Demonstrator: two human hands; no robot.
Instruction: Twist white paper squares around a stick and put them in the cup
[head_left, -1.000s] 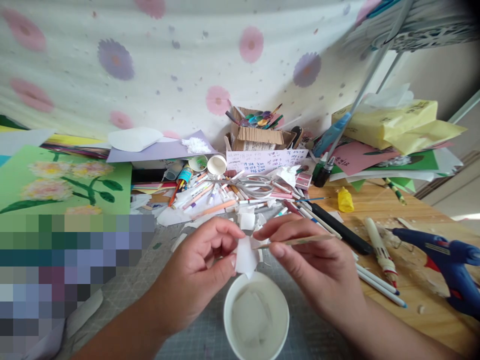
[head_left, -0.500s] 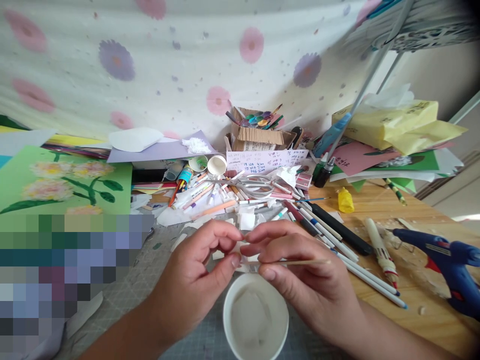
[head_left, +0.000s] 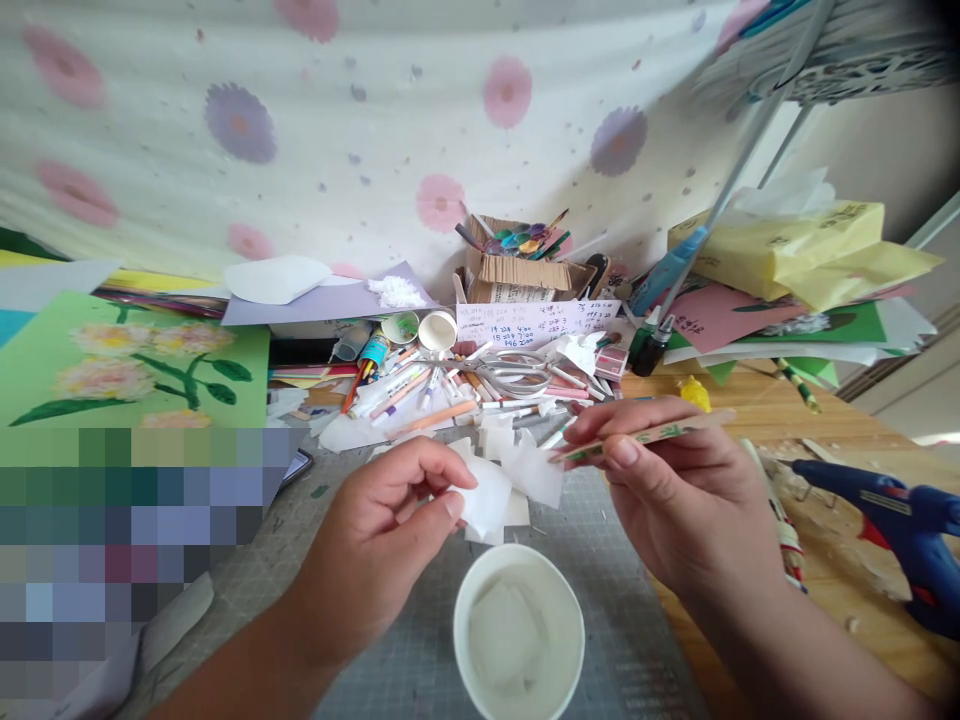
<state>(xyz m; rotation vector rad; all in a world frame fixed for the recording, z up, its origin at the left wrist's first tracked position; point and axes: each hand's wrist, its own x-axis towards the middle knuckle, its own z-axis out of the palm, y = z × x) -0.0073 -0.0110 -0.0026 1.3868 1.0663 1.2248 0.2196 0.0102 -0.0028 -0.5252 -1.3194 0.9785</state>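
A small white paper piece (head_left: 486,500) is pinched between the thumb and fingers of my left hand (head_left: 397,530). My right hand (head_left: 667,490), up and to the right, grips a flat wooden stick (head_left: 667,430) with green marks, its tip pointing left. Below and between both hands stands a white paper cup (head_left: 518,632) with pale, cloudy contents. More thin white paper squares (head_left: 536,470) lie behind the cup on the grey cutting mat (head_left: 420,640).
Markers and scissors (head_left: 514,372) are heaped behind the hands, before a cardboard box (head_left: 525,270) of brushes. A blue glue gun (head_left: 885,500) lies at the right. Left is a green flower picture (head_left: 135,370). Yellow packaging (head_left: 810,240) tops papers at the back right.
My hands have moved apart. My right hand went up and right with the stick, now tilted. The paper in my left hand shows more clearly.
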